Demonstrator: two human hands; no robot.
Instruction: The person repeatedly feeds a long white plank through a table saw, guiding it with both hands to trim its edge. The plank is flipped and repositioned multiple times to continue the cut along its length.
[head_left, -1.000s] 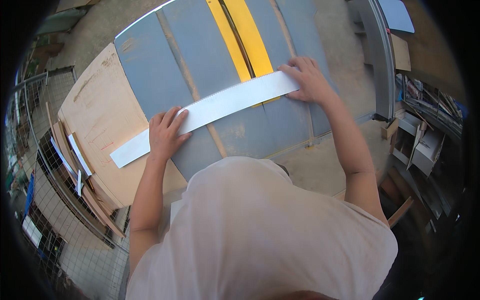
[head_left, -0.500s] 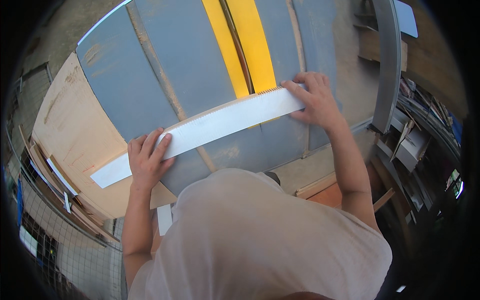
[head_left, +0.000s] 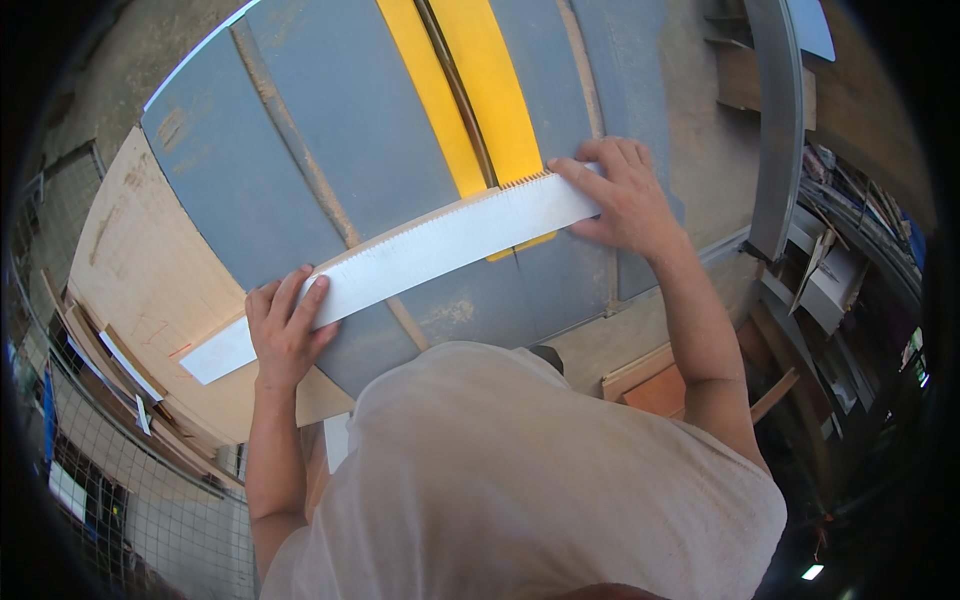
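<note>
Over at eight o'clock stands a wire-mesh fence (head_left: 180, 520), then a scuffed, pale plywood board (head_left: 130, 220). The left hand (head_left: 285, 328) clamps a long, flat white strip (head_left: 430, 247), notched edge toward eleven, axis eight to two, crossing a dusty blue-grey tabletop (head_left: 370, 110) and smooth yellow bands (head_left: 515, 110); well apart, the right hand (head_left: 625, 205) grips its two-o'clock end. Beyond, I see a grey metal beam (head_left: 780, 130).
</note>
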